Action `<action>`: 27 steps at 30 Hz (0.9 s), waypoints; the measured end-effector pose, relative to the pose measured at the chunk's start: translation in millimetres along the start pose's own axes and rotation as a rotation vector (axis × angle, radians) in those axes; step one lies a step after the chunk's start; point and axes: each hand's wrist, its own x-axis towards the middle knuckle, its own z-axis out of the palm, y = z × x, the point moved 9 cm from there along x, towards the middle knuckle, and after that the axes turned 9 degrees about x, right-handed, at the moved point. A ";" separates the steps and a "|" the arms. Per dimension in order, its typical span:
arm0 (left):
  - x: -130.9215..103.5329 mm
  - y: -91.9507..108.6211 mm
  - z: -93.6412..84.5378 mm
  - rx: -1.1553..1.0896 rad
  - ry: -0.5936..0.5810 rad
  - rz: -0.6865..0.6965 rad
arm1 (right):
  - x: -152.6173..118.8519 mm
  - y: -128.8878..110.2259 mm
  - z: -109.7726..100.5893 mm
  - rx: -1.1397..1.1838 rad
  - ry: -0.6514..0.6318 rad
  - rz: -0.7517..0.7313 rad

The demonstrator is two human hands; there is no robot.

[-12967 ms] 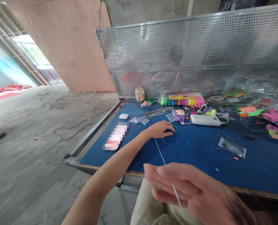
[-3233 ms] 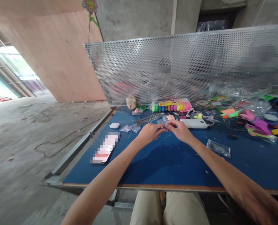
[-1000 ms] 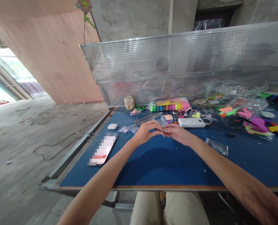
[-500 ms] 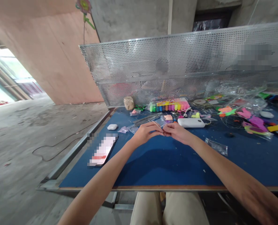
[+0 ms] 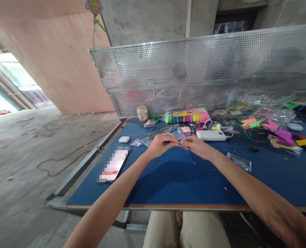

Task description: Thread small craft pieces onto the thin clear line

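Observation:
Above the blue tabletop (image 5: 168, 186), my left hand (image 5: 161, 145) and my right hand (image 5: 196, 146) meet at the fingertips. Both are closed in a pinch, and whatever lies between the fingers is too small to make out. Just behind my right hand lies a white power bank (image 5: 211, 135) with a short cable. A small bag with a pale peach piece (image 5: 186, 129) rests beyond the fingertips. Thin wire stalks (image 5: 164, 131) lie behind my left hand, near a small purple bag (image 5: 136, 142).
A phone (image 5: 116, 165) and a white earbud case (image 5: 124, 139) lie at left. Along the perforated metal screen (image 5: 153, 75) stand a stone-like lump (image 5: 142, 113) and a pack of coloured clay (image 5: 187, 116). Plastic bags and a purple piece (image 5: 284, 136) crowd the right; a clear bag (image 5: 239, 162) lies nearer.
The fingers of my right hand have straightened slightly while still pinching against the left fingertips. Otherwise the view has only shifted a little.

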 end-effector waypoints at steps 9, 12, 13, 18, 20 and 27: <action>-0.6 12.4 -7.7 0.112 0.003 0.126 | -1.5 -4.1 0.2 -0.152 0.001 0.008; -1.3 13.3 -7.7 0.117 0.003 0.134 | -2.5 -6.7 1.4 -0.166 0.006 0.000; -1.3 13.6 -7.1 0.118 0.005 0.135 | -2.7 -6.8 1.5 -0.168 0.007 -0.002; 1.2 19.8 -6.9 0.116 -0.030 0.148 | -3.6 -5.2 3.3 -0.174 -0.016 -0.013; 1.3 23.5 -14.0 0.115 -0.091 0.137 | -4.3 -7.2 3.6 -0.166 -0.014 -0.031; -55.9 -37.0 -117.4 0.633 -0.063 -0.414 | -5.0 -20.0 -9.6 -0.136 0.138 -0.143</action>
